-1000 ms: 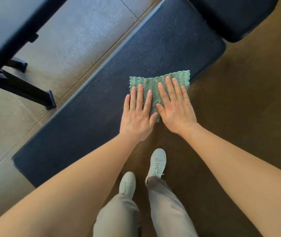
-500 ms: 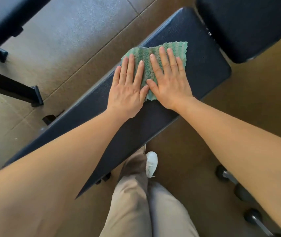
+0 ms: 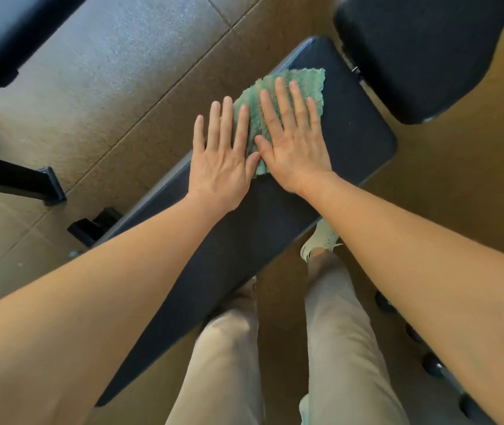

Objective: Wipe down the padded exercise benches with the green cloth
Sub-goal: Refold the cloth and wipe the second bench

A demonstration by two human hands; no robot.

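the long bench [image 3: 351, 139] runs up from beside the person's legs to its far end. there the left hand [image 3: 220, 161] and right hand [image 3: 293, 145] lie flat, fingers straight, pressing the green cloth [image 3: 305, 84] onto the padding by its far left edge, gripping nothing. probably mid-task: the far right corner and the neighbouring pad [image 3: 428, 56] beyond look yet to be wiped.

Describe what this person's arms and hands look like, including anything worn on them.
The left hand and right hand are bare: no gloves, rings, watch or bracelet visible. The left forearm and right forearm are uncovered up to the frame edge, with no sleeve in view. Below them show light beige trousers.
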